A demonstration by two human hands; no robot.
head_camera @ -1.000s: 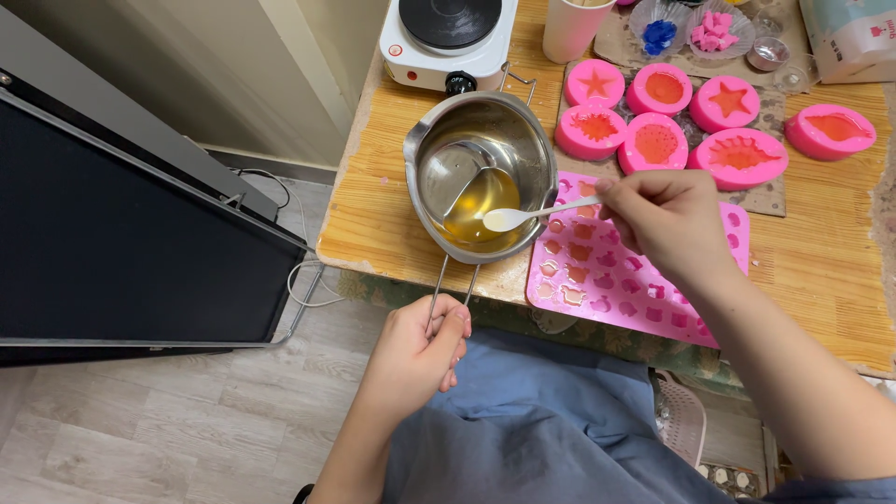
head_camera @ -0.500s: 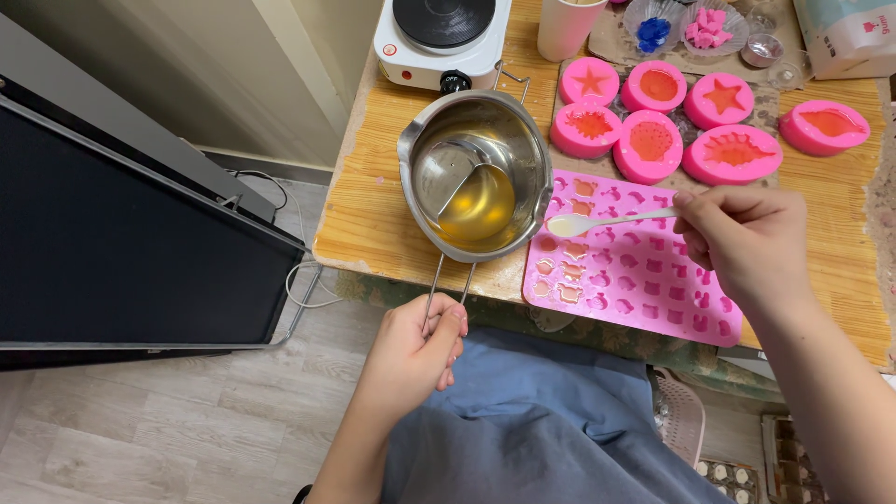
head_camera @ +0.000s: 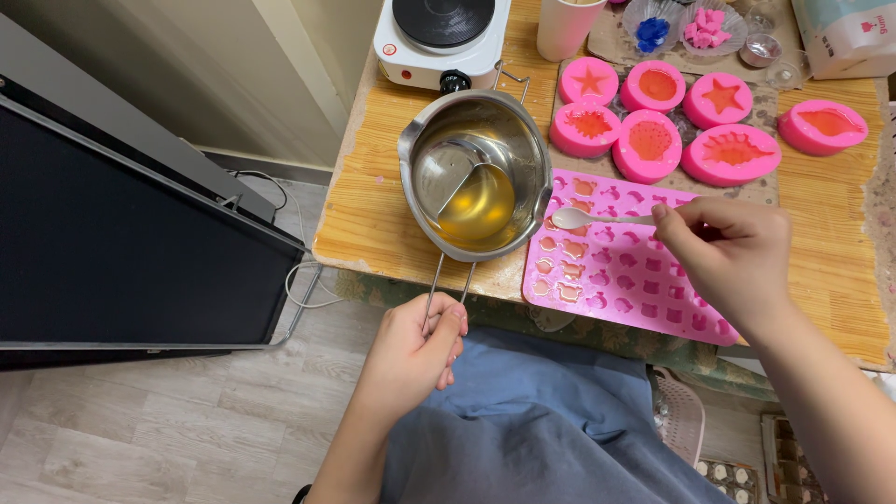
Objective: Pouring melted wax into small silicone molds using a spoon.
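So the steel melting pot point(head_camera: 481, 177) sits tilted at the near edge of the wooden table point(head_camera: 373, 201), with amber liquid pooled on its low side. The left hand point(head_camera: 411, 350) has its fingers curled tight round the pot's wire handle point(head_camera: 448, 280), out past the table edge. The right hand point(head_camera: 733, 257) pinches a small white spoon point(head_camera: 583, 218) between fingertips, bowl hovering over the pink silicone mold tray point(head_camera: 621, 257) just beside the pot. Round pink molds point(head_camera: 653, 117) sit further back, white hot plate point(head_camera: 443, 37) behind the pot.
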